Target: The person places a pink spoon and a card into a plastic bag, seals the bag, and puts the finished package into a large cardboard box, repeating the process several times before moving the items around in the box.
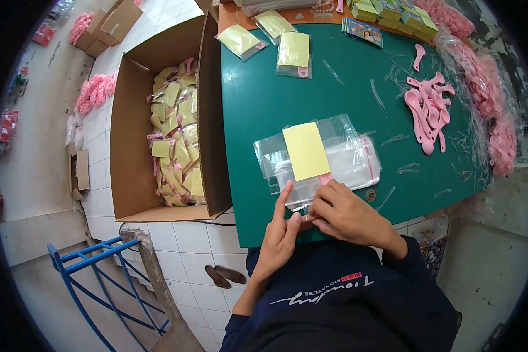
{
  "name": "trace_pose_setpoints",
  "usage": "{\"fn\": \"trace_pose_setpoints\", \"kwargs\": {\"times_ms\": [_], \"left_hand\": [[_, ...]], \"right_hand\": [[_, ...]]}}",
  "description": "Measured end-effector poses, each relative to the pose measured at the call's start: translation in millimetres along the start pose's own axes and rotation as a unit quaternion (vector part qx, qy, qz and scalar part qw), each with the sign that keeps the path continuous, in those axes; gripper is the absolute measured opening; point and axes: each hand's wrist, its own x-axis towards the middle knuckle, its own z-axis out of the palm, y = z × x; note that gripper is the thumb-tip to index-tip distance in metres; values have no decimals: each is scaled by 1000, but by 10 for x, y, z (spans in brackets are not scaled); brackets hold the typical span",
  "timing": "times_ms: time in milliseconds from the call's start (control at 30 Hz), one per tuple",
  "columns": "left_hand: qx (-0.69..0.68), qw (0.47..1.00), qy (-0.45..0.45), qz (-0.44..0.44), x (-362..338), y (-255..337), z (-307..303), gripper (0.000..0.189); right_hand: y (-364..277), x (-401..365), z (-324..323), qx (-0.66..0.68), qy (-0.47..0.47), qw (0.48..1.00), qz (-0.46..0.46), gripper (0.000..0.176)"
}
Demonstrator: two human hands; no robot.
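Observation:
A clear plastic bag [305, 189] holding a yellow card [306, 151] lies on a stack of clear bags [358, 149] at the table's near edge. Part of a pink spoon [324, 178] shows under the card's lower end. My right hand [347, 215] has curled fingers pinching the bag's near end. Beside it, my left hand [280, 239] stretches its index finger along the bag, while its thumb closes near the right fingertips at the same end. The bag's edge between the two hands is mostly hidden.
Pink spoons [430, 111] are heaped on the green table [258, 88] among plastic strips. Filled packets [293, 51] lie at the far left, card stacks [393, 13] at the back. A cardboard box [136, 129] of packets stands left; a blue metal rack [100, 252] is lower left.

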Motion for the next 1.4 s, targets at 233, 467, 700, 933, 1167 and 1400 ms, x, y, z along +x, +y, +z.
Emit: {"fn": "trace_pose_setpoints", "kwargs": {"times_ms": [233, 467, 700, 933, 1167, 1400], "left_hand": [[23, 999, 5, -21, 141, 37, -7, 59], [17, 998, 51, 17, 244, 79, -15, 52], [-16, 999, -22, -35, 214, 115, -115, 26], [-48, 995, -76, -38, 110, 123, -85, 26], [114, 991, -73, 2, 4, 281, -183, 22], [232, 970, -15, 71, -38, 107, -56, 14]], "right_hand": [[-12, 34, 71, -63, -8, 997, -52, 22], [172, -90, -417, 166, -101, 976, -93, 14], [1472, -888, -1534, -401, 257, 800, 365, 28], [124, -310, -92, -62, 162, 983, 61, 43], [140, -344, 78, 78, 197, 976, 44, 20], [80, -474, 76, 241, 155, 947, 145, 14]]}}
